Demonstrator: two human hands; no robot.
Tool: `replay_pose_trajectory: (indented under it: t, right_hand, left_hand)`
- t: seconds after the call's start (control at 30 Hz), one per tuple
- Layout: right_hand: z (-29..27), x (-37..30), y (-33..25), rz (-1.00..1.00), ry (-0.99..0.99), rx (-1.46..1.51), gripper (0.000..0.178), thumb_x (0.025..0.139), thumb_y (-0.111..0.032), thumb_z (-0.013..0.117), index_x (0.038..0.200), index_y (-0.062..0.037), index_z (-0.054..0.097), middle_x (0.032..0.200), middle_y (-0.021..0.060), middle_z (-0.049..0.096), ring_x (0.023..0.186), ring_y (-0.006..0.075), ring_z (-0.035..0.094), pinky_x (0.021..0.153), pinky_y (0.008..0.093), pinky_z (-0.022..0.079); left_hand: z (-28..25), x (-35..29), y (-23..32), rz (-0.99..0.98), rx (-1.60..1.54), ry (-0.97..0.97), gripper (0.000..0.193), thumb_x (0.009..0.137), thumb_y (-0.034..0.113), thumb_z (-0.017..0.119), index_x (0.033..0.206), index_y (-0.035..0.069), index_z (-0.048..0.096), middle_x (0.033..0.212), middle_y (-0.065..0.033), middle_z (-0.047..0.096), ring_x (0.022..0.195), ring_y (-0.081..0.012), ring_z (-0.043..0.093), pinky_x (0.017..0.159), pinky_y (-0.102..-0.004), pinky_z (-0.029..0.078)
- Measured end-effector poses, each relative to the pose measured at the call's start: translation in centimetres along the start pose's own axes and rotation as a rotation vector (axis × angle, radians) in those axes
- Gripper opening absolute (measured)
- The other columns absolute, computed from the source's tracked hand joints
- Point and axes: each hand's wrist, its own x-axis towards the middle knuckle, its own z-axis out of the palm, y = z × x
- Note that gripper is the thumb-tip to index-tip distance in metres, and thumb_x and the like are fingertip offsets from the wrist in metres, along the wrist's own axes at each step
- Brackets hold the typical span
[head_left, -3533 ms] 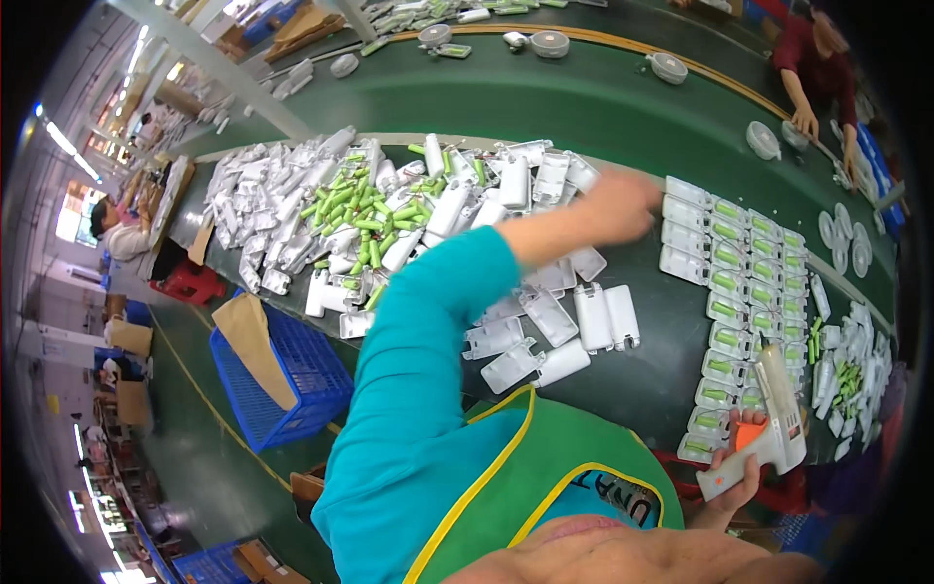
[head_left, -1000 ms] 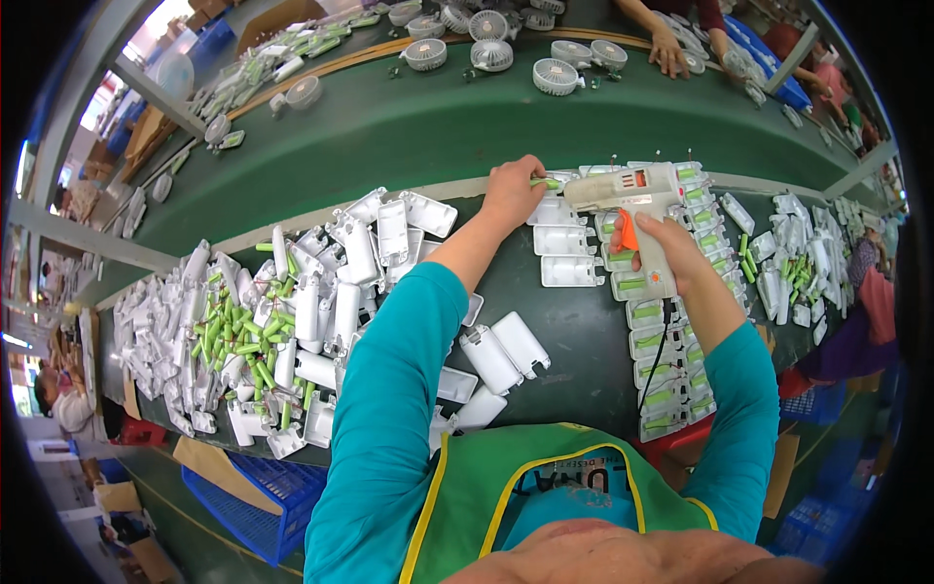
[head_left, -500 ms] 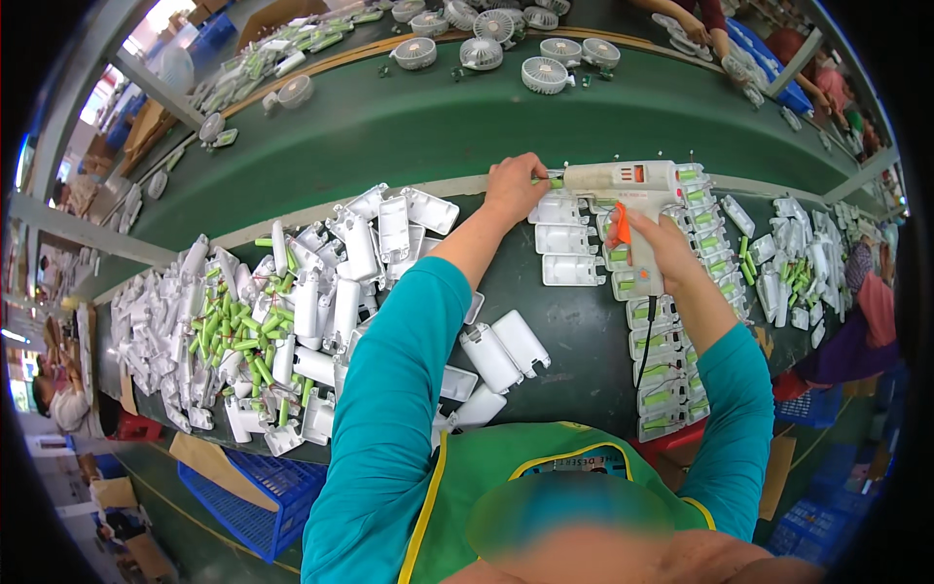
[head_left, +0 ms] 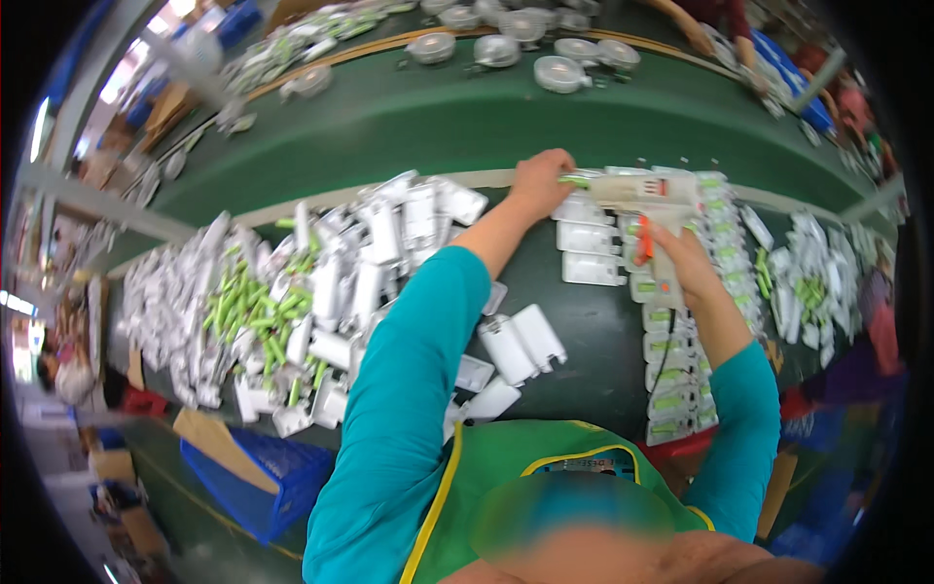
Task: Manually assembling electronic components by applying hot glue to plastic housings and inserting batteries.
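Note:
My right hand [head_left: 689, 261] is wrapped round the handle of a white glue gun [head_left: 642, 189] with an orange trigger. The gun lies level, its nozzle toward my left hand [head_left: 542, 185]. That hand is closed, the fingers pinching a green battery cell [head_left: 577, 181] beside the nozzle, above the top of a column of white plastic housings [head_left: 591, 269]. Right of these, rows of housings [head_left: 671, 401] with green cells in them run toward me. The gun's black cord [head_left: 665, 350] hangs over them. Blur hides whether the nozzle touches anything.
Left lies a large heap of white housings [head_left: 167, 302] and green cells [head_left: 233, 302]. Loose housings [head_left: 533, 336] lie before me. A smaller pile [head_left: 815, 263] sits at right. Beyond runs a green conveyor belt [head_left: 389, 131] with small fans [head_left: 559, 74]. A blue crate [head_left: 263, 487] stands lower left.
The whole view has shifted, placing the bench slightly further right and blurring the picture. Both hands keep about the same places over the housings, holding the same things.

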Motion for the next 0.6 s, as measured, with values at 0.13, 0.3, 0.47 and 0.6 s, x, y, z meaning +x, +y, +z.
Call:
replay_pose_trajectory:
  t: [0.13, 0.3, 0.47, 0.6]
  right_hand:
    - [-1.7, -0.7, -0.3, -0.019, -0.121, -0.048, 0.039, 0.09, -0.038, 0.059, 0.108, -0.0034, 0.061, 0.093, 0.0073, 0.067, 0.079, 0.0145, 0.063, 0.06, 0.0264, 0.048]
    - [-2.1, -1.9, -0.3, -0.113, -0.186, 0.059, 0.042, 0.093, -0.036, 0.053, 0.119, -0.0029, 0.054, 0.103, 0.0094, 0.066, 0.096, 0.0186, 0.064, 0.062, 0.0248, 0.049]
    - [-2.3, -3.0, -0.5, -0.159, -0.21, 0.099, 0.041, 0.093, -0.034, 0.051, 0.119, -0.0019, 0.054, 0.102, 0.0097, 0.066, 0.096, 0.0192, 0.064, 0.061, 0.0241, 0.049]
    - [-2.2, -3.7, -0.6, -0.156, -0.205, 0.167, 0.041, 0.094, -0.034, 0.05, 0.119, -0.0011, 0.054, 0.101, 0.0098, 0.065, 0.096, 0.0199, 0.064, 0.061, 0.0234, 0.049]
  left_hand:
    - [-1.3, -0.9, 0.9, 0.094, 0.12, 0.036, 0.035, 0.073, 0.019, 0.071, 0.105, 0.012, 0.061, 0.114, -0.0102, 0.06, 0.112, -0.0301, 0.055, 0.092, -0.0462, 0.045]
    - [-11.8, -4.6, 4.5, -0.011, 0.601, -0.235, 0.027, 0.078, 0.031, 0.067, 0.099, 0.015, 0.066, 0.102, -0.0088, 0.065, 0.102, -0.0295, 0.061, 0.087, -0.0478, 0.043]
    - [-23.7, -10.7, -2.0, -0.199, 1.093, -0.028, 0.015, 0.079, 0.024, 0.063, 0.083, 0.011, 0.068, 0.09, -0.0079, 0.068, 0.092, -0.0261, 0.065, 0.081, -0.0458, 0.043]
    - [-28.2, -15.6, -4.9, -0.524, 1.124, -0.123, 0.036, 0.076, 0.041, 0.067, 0.093, 0.009, 0.072, 0.095, -0.0106, 0.07, 0.095, -0.0275, 0.065, 0.086, -0.0461, 0.043]
